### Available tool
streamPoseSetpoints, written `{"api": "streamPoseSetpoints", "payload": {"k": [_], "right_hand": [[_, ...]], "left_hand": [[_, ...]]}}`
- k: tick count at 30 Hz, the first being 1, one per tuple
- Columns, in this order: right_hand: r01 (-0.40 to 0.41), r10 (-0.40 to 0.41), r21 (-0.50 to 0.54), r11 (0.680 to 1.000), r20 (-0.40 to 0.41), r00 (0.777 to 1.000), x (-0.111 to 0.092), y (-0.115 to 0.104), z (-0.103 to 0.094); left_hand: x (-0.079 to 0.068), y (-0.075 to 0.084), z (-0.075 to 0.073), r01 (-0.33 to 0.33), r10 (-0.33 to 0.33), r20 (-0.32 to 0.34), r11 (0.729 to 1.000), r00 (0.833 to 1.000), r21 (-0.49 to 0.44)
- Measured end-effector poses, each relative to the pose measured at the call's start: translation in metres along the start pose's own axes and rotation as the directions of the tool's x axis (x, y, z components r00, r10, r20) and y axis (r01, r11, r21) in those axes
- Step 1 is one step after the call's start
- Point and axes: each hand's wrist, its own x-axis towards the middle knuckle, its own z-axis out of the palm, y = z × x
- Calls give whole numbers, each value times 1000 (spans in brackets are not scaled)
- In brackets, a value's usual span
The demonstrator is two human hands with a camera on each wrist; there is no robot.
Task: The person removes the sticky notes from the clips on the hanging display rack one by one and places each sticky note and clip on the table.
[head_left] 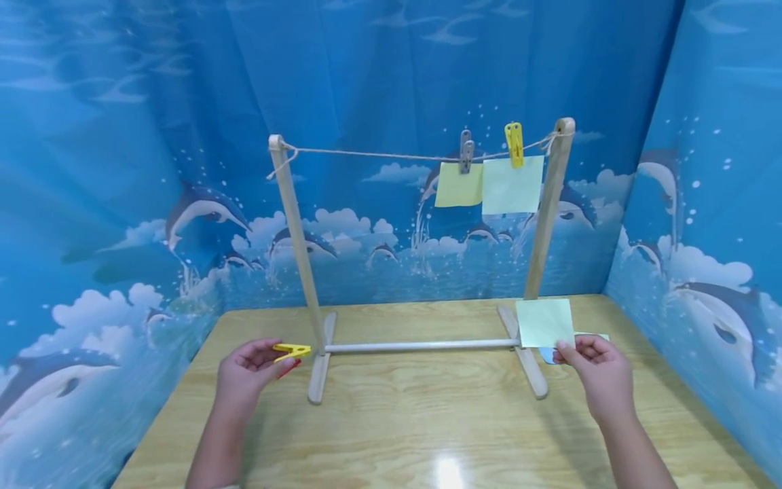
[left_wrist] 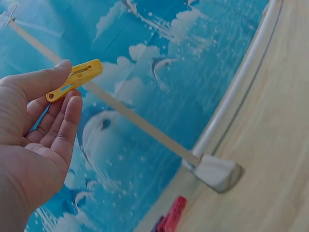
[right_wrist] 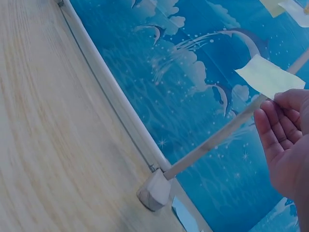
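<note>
My left hand point(head_left: 247, 377) pinches a yellow clothespin point(head_left: 293, 351) between thumb and fingers, left of the rack's left post; the left wrist view shows the same clothespin point(left_wrist: 75, 79) held at the fingertips. A pale green paper square point(head_left: 546, 323) is pinched at its lower corner by my right hand point(head_left: 601, 377), in front of the right post's foot. On the string point(head_left: 373, 155) hang a yellow paper square point(head_left: 458, 187) under grey clothespins point(head_left: 466, 153) and a pale green square point(head_left: 512, 187) under a yellow clothespin point(head_left: 514, 144).
A wooden rack with a left post point(head_left: 299, 244), a right post point(head_left: 548, 217) and a white lower bar point(head_left: 421, 346) stands on the wooden table point(head_left: 391, 421). A red clothespin point(left_wrist: 174, 215) lies near the left foot. Blue paper point(right_wrist: 185, 216) lies by the right foot.
</note>
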Motion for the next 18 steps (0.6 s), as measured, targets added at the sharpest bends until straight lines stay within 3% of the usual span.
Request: {"api": "streamPoseSetpoints", "payload": {"k": [5,11,18], "right_hand": [[-7,8,50,999,-28,1000,0,8,-10],[66,-65,135,989,-15,998,-3,16,-23],[17,-14,59,998,-61,998,-6,19,-34]], "left_hand": [[-4,-16,-11,-31,31,-35,999,999,-17],[-8,-34,-20,-42,39,-80,998,996,-40],[-9,-48,-33,9,-18,-145,998,989,-64]]}}
